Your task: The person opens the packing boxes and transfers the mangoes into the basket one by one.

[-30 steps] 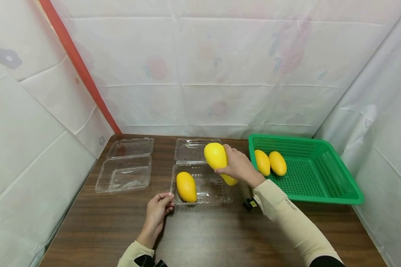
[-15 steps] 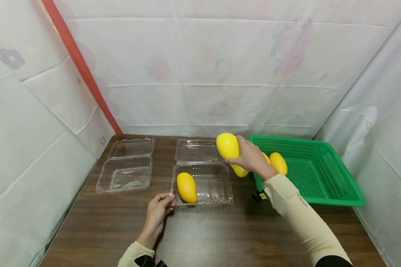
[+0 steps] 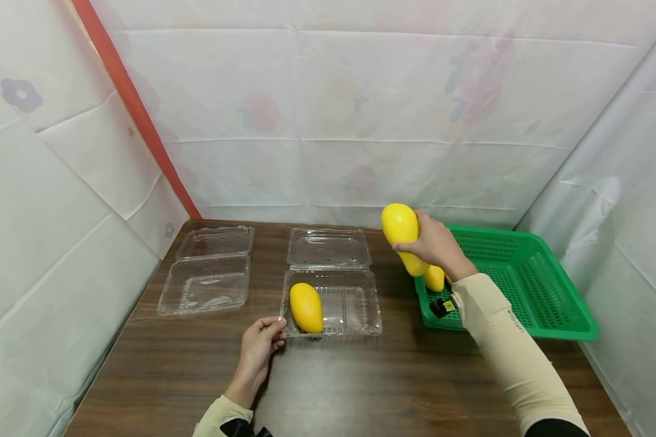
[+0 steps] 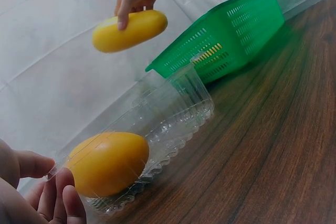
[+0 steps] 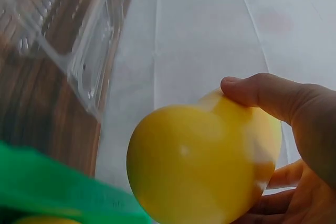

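With thumb and fingers my right hand (image 3: 434, 244) grips a yellow mango (image 3: 400, 227), held up over the near-left side of the green basket (image 3: 565, 303). The right wrist view shows this mango (image 5: 194, 166) close up. At the middle of the table stands an open clear plastic clamshell box (image 3: 355, 306), its lid folded back. My left hand (image 3: 258, 347) pinches that box's near-left corner. Another mango (image 3: 306, 308) lies in the left part of the box, also plain in the left wrist view. Inside the basket a mango (image 3: 434, 279) shows partly behind my right hand.
A second open clear clamshell box (image 3: 205, 285) sits on the left of the brown wooden table (image 3: 328, 388). White patterned sheeting (image 3: 328, 170) hangs behind the table and along both sides, with a red strip (image 3: 131, 115) at the back-left corner.
My right hand has carried its mango from above the middle box rightward and farther back, to the basket's left side. The left hand still pinches the box corner.
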Demonstrator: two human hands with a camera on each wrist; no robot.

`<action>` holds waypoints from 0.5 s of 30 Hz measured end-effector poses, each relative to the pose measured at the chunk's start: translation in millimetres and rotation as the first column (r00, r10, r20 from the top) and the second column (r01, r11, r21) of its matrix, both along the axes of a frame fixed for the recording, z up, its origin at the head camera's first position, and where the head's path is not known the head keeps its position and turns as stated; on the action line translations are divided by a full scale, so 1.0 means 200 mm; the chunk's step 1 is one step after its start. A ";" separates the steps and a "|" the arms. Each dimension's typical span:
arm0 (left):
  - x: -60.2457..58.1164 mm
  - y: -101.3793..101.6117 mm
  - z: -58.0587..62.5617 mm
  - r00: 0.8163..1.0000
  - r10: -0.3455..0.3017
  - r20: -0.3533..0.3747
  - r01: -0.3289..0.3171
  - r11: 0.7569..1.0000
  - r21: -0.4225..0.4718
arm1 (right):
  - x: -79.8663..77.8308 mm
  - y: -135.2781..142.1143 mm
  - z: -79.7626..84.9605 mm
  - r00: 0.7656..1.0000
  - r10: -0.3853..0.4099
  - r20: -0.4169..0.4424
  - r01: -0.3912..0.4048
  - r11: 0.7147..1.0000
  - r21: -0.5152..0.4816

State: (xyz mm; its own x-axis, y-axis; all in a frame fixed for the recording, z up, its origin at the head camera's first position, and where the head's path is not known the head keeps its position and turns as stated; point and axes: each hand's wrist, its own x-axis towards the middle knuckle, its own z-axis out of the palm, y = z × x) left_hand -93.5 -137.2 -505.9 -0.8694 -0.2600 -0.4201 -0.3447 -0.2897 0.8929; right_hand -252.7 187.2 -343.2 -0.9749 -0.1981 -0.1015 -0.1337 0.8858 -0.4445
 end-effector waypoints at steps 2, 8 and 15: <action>0.00 0.00 0.00 1.000 -0.002 0.002 0.002 1.000 0.001 | -0.01 0.04 0.00 1.000 -0.013 0.003 0.013 1.000 0.003; 0.01 0.00 0.00 1.000 0.000 0.006 0.000 1.000 0.002 | -0.04 0.15 -0.01 0.998 -0.046 0.037 0.046 0.999 -0.002; 0.00 0.00 0.00 1.000 0.008 -0.002 -0.008 1.000 0.001 | -0.09 0.28 -0.05 0.994 -0.075 0.079 0.073 0.997 0.021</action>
State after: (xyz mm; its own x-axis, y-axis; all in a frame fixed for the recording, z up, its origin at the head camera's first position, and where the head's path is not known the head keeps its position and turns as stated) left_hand -92.9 -136.4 -506.3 -0.8683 -0.2665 -0.4184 -0.3406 -0.2930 0.8934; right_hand -270.0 243.6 -352.5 -0.9756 -0.1231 -0.1819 -0.0325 0.8999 -0.4349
